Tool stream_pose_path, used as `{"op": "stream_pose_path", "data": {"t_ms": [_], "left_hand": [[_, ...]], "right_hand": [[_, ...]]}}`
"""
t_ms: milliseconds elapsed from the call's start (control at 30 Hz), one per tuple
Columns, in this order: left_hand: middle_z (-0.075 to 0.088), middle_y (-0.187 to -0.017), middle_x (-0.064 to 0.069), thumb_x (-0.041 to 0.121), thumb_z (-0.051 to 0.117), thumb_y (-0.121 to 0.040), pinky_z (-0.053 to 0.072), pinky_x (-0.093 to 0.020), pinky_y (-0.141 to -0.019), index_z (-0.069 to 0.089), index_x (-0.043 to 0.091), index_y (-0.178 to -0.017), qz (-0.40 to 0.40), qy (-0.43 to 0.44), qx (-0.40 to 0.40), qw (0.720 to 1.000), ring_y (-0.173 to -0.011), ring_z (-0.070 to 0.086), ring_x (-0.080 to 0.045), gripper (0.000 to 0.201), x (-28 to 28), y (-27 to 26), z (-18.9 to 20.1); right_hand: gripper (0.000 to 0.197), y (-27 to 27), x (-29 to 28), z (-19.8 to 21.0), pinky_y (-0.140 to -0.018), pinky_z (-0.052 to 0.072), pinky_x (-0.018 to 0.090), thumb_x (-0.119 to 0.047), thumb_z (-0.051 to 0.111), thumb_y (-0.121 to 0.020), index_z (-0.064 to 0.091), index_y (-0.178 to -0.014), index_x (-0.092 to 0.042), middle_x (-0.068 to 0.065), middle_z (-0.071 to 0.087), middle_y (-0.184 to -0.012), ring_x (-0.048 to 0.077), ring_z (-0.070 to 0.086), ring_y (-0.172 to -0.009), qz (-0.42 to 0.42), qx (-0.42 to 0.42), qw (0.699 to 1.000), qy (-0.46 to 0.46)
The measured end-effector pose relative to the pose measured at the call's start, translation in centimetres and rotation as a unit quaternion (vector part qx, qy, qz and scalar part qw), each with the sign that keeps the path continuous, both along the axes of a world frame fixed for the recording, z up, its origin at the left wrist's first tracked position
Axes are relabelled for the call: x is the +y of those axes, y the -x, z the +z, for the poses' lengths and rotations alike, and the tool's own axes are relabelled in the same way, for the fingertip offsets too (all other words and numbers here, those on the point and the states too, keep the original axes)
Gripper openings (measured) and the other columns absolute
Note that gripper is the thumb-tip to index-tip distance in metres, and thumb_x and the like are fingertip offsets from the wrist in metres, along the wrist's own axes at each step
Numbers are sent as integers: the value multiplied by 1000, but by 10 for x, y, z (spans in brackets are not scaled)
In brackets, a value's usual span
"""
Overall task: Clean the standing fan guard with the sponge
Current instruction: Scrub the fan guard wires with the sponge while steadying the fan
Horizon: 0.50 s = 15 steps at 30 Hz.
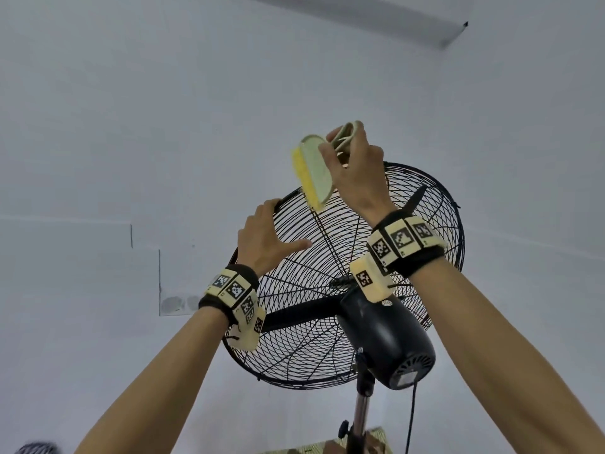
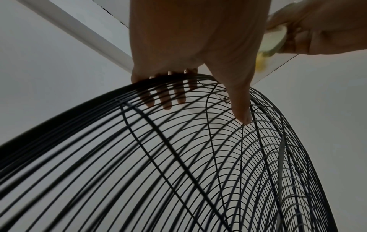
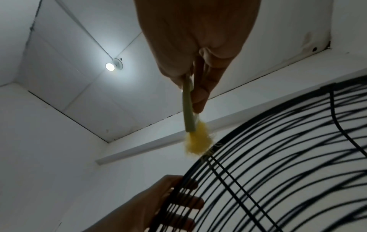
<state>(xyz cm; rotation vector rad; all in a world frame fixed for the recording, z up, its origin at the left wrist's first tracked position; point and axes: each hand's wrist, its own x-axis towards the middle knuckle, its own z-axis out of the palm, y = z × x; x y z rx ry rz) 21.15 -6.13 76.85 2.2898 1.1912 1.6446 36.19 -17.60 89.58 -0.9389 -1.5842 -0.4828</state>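
Observation:
The black wire fan guard (image 1: 304,342) is seen from behind and below. My left hand (image 1: 266,231) grips its upper left rim, fingers (image 2: 166,100) curled over the front and thumb pressed on the rear wires. My right hand (image 1: 347,158) holds a yellow sponge (image 1: 307,172) with a pale green back by its handle, above the guard's top. The sponge's lower end (image 3: 198,141) touches the top rim of the guard (image 3: 278,172), just above my left hand (image 3: 149,204).
The black motor housing (image 1: 386,339) sits behind the guard on a metal pole (image 1: 361,411), and a black cord (image 1: 411,417) hangs beside it. White walls surround the fan. A ceiling lamp (image 3: 110,66) glows overhead.

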Motion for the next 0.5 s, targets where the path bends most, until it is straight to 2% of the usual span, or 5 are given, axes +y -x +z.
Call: {"op": "stream_pose_path", "data": {"t_ms": [67,200,367,433,500], "left_hand": [[55,-144,5,76,84,-63,48,-54,-102,41,28,-147,1,2,1,1000,-127,54,-24,106,-1,1,0],[53,-145,5,75,84,-64,47,-54,-103,41,28,-147,-3,1,3,1000,-128,54,-24,104,0,1,-1],[54,-145,5,78,82,-63,48,-55,-102,41,29,-147,0,0,1,1000,-127,54,-25,106,-1,0,-2],[54,-145,5,78,82,-63,48,-56,-101,41,29,-147,-1,2,1,1000,-127,54,-25,106,0,0,-2],[54,-144,4,76,83,-63,48,-56,-101,41,28,-147,-3,7,2,1000,-126,54,-25,106,0,1,-1]], "right_hand": [[26,0,4,-2,-75,59,29,-26,62,-103,53,-115,-4,-3,65,-98,16,69,-84,-10,-19,999,39],[22,-10,-6,1,-63,50,10,-25,71,-92,58,-104,-12,-9,63,-88,7,63,-76,-48,-77,988,122],[25,-8,-14,-17,-68,60,17,-25,69,-100,62,-121,-13,0,74,-93,4,73,-79,49,-23,998,-40],[31,-13,-10,-33,-64,57,12,-25,67,-101,63,-131,-15,4,76,-100,8,74,-82,35,-65,997,-27],[28,-22,-12,-49,-58,57,13,-20,71,-97,67,-123,-11,4,76,-98,14,75,-80,17,-83,996,5]]}}
